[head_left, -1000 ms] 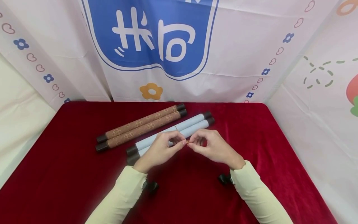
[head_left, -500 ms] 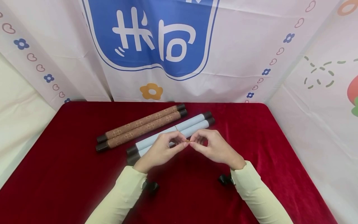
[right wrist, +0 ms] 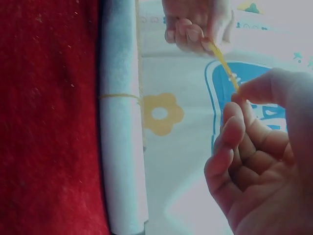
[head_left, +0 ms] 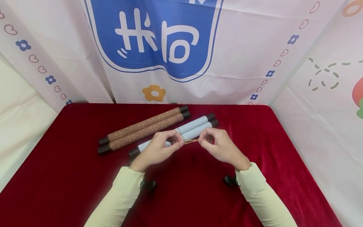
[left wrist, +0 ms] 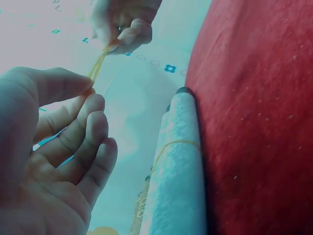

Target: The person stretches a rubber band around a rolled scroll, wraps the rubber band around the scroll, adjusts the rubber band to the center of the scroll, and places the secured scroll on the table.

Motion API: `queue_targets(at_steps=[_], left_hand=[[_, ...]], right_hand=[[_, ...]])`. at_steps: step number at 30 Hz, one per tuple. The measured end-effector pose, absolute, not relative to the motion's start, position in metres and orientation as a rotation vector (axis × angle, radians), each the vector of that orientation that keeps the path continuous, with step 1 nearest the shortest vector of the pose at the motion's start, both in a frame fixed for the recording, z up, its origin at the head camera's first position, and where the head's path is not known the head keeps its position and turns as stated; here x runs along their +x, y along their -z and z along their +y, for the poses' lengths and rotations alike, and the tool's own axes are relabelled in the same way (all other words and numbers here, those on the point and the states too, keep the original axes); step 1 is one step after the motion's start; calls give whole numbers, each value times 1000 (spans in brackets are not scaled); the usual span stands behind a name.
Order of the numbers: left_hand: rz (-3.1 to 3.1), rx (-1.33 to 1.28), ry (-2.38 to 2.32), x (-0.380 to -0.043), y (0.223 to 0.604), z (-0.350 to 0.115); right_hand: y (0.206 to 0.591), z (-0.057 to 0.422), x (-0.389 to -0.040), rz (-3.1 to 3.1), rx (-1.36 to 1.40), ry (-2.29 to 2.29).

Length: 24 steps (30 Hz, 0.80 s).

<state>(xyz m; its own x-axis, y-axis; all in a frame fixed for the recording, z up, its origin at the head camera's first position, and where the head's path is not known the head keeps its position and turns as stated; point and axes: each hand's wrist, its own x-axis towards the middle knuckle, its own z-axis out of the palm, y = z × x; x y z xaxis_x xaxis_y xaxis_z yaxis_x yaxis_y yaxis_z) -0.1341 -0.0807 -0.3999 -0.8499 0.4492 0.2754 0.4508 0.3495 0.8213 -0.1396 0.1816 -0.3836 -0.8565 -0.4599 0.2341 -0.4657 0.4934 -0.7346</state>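
A thin yellow rubber band (head_left: 191, 141) is drawn out between my two hands, over the near side of a rolled light-blue scroll (head_left: 194, 124). The thumb and fingertips of my left hand (head_left: 161, 147) pinch one end. My right hand (head_left: 220, 145) pinches the other end the same way. In the left wrist view the rubber band (left wrist: 99, 63) shows as doubled strands. Another thin yellow band (right wrist: 119, 95) goes round the middle of the blue scroll. The scroll has black end caps, and my left hand hides part of its left half.
Behind the blue scroll lies a brown scroll (head_left: 141, 126) with gold flower patterns and black ends, at a similar slant. Both rest on a red velvet tablecloth (head_left: 187, 201). A white printed curtain (head_left: 235, 56) hangs behind the table.
My hands, fingertips almost together before, have moved apart, the left one leftward and the right one slightly rightward. The rubber band between them is now stretched into view. The scrolls lie still.
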Motion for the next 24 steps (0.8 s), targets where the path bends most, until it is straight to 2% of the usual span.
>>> queue_targets(at_steps=[8,24], left_hand=[[-2631,-864,1618,-131,403,-72],[-2619,-838,1638,-129,398,-75]], right_hand=[[386,177,-137,-2714,927,-1364],[385,178,-138,-2701,920,-1344]])
